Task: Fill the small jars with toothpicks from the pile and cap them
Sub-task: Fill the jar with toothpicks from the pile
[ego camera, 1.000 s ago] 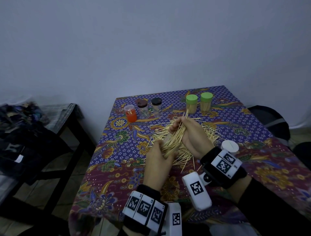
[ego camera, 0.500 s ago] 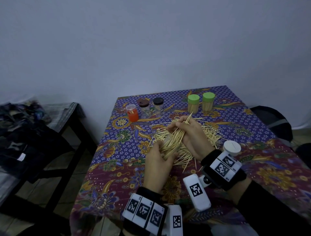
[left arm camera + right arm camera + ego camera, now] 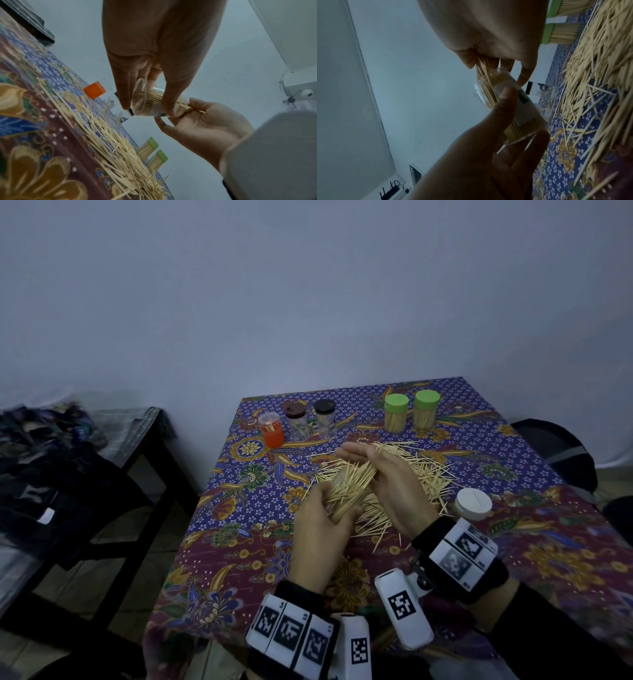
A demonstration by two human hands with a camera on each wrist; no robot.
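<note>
Toothpicks (image 3: 352, 484) jut from the tilted clear jar (image 3: 150, 102) our left hand (image 3: 317, 537) grips above the pile (image 3: 421, 470) mid-table; our right hand (image 3: 390, 487), fingers relaxed, should tap them flush before capping.

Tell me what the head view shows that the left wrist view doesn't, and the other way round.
Only the head view shows the white cap lying on the tablecloth near the right wrist, plus the side table with dark clothes. Only the left wrist view shows the clear jar from its base end, tilted on its side, with toothpicks packed inside. Both show the left hand holding the jar, the right hand at its mouth, the loose toothpick pile, the orange jar and two green-capped jars.
</note>
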